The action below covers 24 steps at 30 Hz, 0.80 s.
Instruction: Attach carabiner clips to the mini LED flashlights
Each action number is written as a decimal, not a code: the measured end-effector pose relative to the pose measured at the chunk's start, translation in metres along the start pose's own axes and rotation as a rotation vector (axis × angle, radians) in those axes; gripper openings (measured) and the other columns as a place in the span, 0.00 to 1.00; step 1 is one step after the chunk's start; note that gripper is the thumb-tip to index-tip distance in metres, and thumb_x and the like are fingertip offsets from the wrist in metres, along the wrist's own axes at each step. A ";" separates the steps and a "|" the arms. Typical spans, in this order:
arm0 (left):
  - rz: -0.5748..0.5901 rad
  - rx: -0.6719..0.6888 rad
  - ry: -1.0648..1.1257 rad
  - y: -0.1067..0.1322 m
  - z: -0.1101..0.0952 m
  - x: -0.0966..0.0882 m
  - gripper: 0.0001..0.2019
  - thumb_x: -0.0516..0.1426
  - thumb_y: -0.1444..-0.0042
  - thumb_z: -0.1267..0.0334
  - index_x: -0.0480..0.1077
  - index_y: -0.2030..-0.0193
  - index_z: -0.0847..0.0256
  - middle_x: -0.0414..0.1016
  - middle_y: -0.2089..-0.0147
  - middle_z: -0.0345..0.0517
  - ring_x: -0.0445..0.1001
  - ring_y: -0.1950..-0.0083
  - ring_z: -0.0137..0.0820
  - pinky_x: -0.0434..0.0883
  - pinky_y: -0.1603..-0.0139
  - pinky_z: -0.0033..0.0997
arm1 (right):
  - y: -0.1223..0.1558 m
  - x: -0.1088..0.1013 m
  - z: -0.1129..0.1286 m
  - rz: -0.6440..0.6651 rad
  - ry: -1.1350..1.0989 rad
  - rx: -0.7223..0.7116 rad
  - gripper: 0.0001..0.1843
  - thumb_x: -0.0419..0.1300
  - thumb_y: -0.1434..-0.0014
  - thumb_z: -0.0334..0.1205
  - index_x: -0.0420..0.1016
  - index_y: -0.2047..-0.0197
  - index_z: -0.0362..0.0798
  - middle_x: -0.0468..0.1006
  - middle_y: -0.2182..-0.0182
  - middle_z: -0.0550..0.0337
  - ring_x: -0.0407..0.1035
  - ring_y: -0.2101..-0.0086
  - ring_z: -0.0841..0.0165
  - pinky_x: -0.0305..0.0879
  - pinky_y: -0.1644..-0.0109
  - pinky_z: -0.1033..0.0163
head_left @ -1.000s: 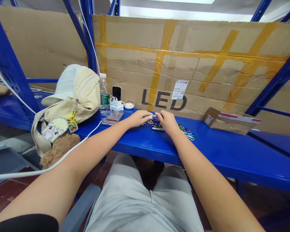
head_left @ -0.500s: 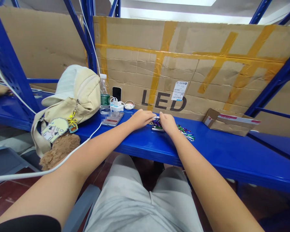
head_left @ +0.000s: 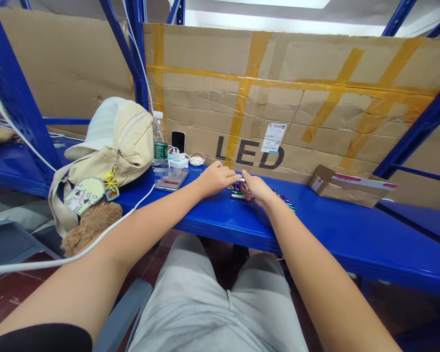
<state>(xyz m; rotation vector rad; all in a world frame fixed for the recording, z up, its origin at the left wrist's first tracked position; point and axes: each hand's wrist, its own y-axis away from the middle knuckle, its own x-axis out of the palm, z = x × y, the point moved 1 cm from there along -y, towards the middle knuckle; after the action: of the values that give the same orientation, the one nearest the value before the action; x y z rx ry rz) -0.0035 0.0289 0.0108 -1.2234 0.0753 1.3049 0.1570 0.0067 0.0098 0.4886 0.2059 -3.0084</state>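
My left hand [head_left: 215,178] and my right hand [head_left: 255,189] meet over a small pile of coloured metal pieces [head_left: 284,201] on the blue shelf [head_left: 326,230]. Both hands are closed in a pinch on one small silvery piece [head_left: 241,180] held between them. More pieces lie under and to the right of my right hand, partly hidden by it. What the pieces are is too small to tell.
A cream bag [head_left: 112,146] with charms and a brown plush stands at the left. Behind it are a water bottle [head_left: 160,143], a charger with phone [head_left: 177,151] and a flat phone [head_left: 170,179]. A small cardboard box [head_left: 348,186] lies at the right. Taped cardboard marked LED backs the shelf.
Both hands have shifted slightly to the right and drawn closer together on the silvery piece. My right hand has turned a little, covering more of the pile.
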 end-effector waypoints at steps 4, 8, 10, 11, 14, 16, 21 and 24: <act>0.077 -0.084 0.129 -0.002 0.000 0.006 0.15 0.45 0.34 0.61 0.70 0.49 0.61 0.76 0.58 0.49 0.73 0.58 0.32 0.63 0.60 0.30 | -0.002 -0.002 -0.001 -0.042 0.012 -0.014 0.30 0.43 0.34 0.51 0.50 0.87 0.52 0.49 0.93 0.68 0.46 0.89 0.73 0.49 0.81 0.64; 0.097 -0.129 0.408 -0.006 -0.003 0.011 0.15 0.48 0.35 0.62 0.71 0.50 0.62 0.76 0.55 0.50 0.73 0.53 0.33 0.66 0.53 0.29 | -0.009 -0.005 -0.005 -0.188 0.224 -0.095 0.31 0.45 0.35 0.49 0.55 0.88 0.50 0.56 0.92 0.65 0.53 0.87 0.72 0.53 0.77 0.64; 0.077 -0.194 0.534 -0.007 -0.005 0.011 0.15 0.47 0.35 0.62 0.72 0.52 0.64 0.76 0.53 0.50 0.73 0.52 0.34 0.66 0.51 0.30 | -0.012 -0.006 -0.006 -0.232 0.278 -0.123 0.31 0.45 0.35 0.49 0.57 0.89 0.50 0.58 0.92 0.64 0.56 0.86 0.72 0.54 0.75 0.64; 0.067 -0.237 0.591 -0.008 -0.005 0.011 0.15 0.47 0.35 0.61 0.72 0.53 0.64 0.77 0.53 0.50 0.73 0.53 0.34 0.66 0.51 0.30 | -0.012 -0.006 -0.006 -0.248 0.289 -0.132 0.31 0.45 0.35 0.49 0.57 0.89 0.50 0.59 0.92 0.64 0.56 0.86 0.72 0.55 0.74 0.64; 0.064 -0.311 0.686 -0.008 -0.007 0.010 0.17 0.46 0.35 0.60 0.73 0.57 0.65 0.77 0.56 0.49 0.74 0.55 0.33 0.67 0.53 0.30 | -0.012 -0.003 -0.005 -0.274 0.294 -0.144 0.30 0.46 0.35 0.48 0.58 0.88 0.50 0.60 0.91 0.63 0.57 0.85 0.72 0.55 0.73 0.64; 0.065 -0.277 0.639 -0.009 -0.008 0.010 0.15 0.47 0.35 0.60 0.73 0.59 0.65 0.77 0.58 0.49 0.74 0.56 0.33 0.67 0.54 0.30 | -0.011 0.000 -0.005 -0.265 0.239 -0.119 0.29 0.47 0.36 0.48 0.58 0.88 0.50 0.59 0.91 0.64 0.55 0.85 0.72 0.54 0.75 0.64; 0.043 -0.058 0.231 -0.011 -0.010 0.008 0.16 0.45 0.34 0.61 0.72 0.56 0.65 0.74 0.62 0.52 0.71 0.60 0.34 0.65 0.59 0.31 | -0.003 0.006 -0.003 -0.084 -0.113 0.074 0.27 0.41 0.34 0.47 0.50 0.85 0.52 0.48 0.92 0.69 0.43 0.88 0.74 0.45 0.81 0.65; 0.044 0.053 0.037 -0.012 -0.010 0.006 0.18 0.41 0.33 0.63 0.71 0.55 0.64 0.73 0.65 0.51 0.70 0.63 0.33 0.63 0.61 0.32 | 0.001 0.007 -0.001 0.026 -0.204 0.120 0.25 0.40 0.34 0.46 0.48 0.83 0.51 0.47 0.90 0.70 0.39 0.87 0.75 0.41 0.82 0.67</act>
<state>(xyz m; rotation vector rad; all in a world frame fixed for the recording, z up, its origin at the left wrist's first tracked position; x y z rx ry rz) 0.0127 0.0287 0.0104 -1.2071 0.1630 1.3106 0.1509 0.0055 0.0070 0.1892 0.0041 -3.0290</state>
